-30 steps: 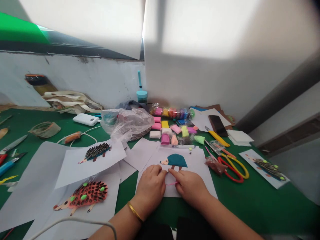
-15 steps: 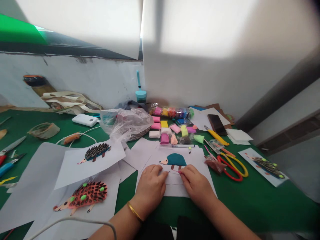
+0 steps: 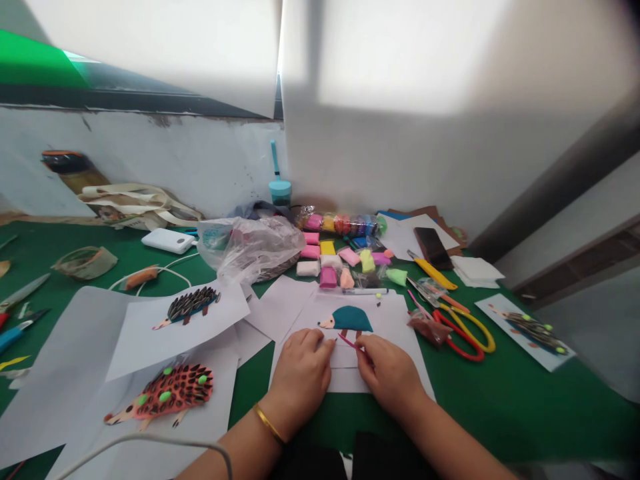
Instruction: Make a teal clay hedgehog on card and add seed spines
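Observation:
A hedgehog figure (image 3: 353, 319) with a teal clay body, pale face and brown legs lies on a white sheet of paper (image 3: 400, 360). In my right hand (image 3: 390, 367), a thin pink clay modelling tool (image 3: 347, 340) is pinched, its tip pointing left just below the hedgehog's legs. My left hand (image 3: 303, 363) rests on the paper's left part, thumb and forefinger apart, below the hedgehog's face. A tiny dark bit lies by its thumb tip, too small to name. A pen (image 3: 365, 291) lies along the paper's top edge.
Clay packets (image 3: 329, 277) sit behind the paper beside a plastic bag (image 3: 250, 247). Right are scissors (image 3: 470, 333), a yellow utility knife (image 3: 435, 270), a phone (image 3: 433, 248) and a hedgehog card (image 3: 530, 333). Two hedgehog pictures, one pink (image 3: 175, 393), lie left, with a white cable (image 3: 150, 438) in front.
The pink tool now shows more of its length and tilts up toward the hedgehog's legs. My right hand has shifted slightly; my left hand stays almost still on the paper.

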A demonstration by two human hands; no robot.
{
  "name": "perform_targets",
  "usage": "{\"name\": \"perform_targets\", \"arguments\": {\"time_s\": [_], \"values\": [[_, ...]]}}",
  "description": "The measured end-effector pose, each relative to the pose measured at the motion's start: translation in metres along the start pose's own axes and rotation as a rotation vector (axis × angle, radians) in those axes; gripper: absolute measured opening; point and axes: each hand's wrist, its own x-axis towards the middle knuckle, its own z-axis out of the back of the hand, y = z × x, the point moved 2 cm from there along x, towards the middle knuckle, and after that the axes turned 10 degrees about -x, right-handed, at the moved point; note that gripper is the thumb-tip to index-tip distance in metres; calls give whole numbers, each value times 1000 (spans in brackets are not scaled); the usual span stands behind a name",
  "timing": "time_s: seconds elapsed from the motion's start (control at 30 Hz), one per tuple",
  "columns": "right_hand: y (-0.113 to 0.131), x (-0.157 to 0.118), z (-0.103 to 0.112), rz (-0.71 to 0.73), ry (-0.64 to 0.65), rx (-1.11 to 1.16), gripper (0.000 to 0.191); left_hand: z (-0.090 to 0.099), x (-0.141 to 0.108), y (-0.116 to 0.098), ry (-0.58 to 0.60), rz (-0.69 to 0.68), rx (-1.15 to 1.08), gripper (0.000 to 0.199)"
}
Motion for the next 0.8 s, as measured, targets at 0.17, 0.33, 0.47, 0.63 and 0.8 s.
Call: {"name": "perform_targets", "arguments": {"time_s": [0.17, 0.33, 0.47, 0.63, 0.8], "values": [[0, 1, -2, 9, -13, 4, 22, -1, 0, 0, 5, 5, 3, 33], [-2, 0, -2, 16, -54, -14, 26, -3, 1, 0, -12, -2, 18, 32], [1, 0, -2, 23, 39, -50, 30, -3, 1, 0, -26, -10, 19, 29], [10, 3, -3, 148, 122, -129, 37, -3, 0, 1, -40, -14, 6, 20], [16, 7, -4, 173, 214, -197, 41, -4, 0, 3, -37, -12, -1, 20]]}}
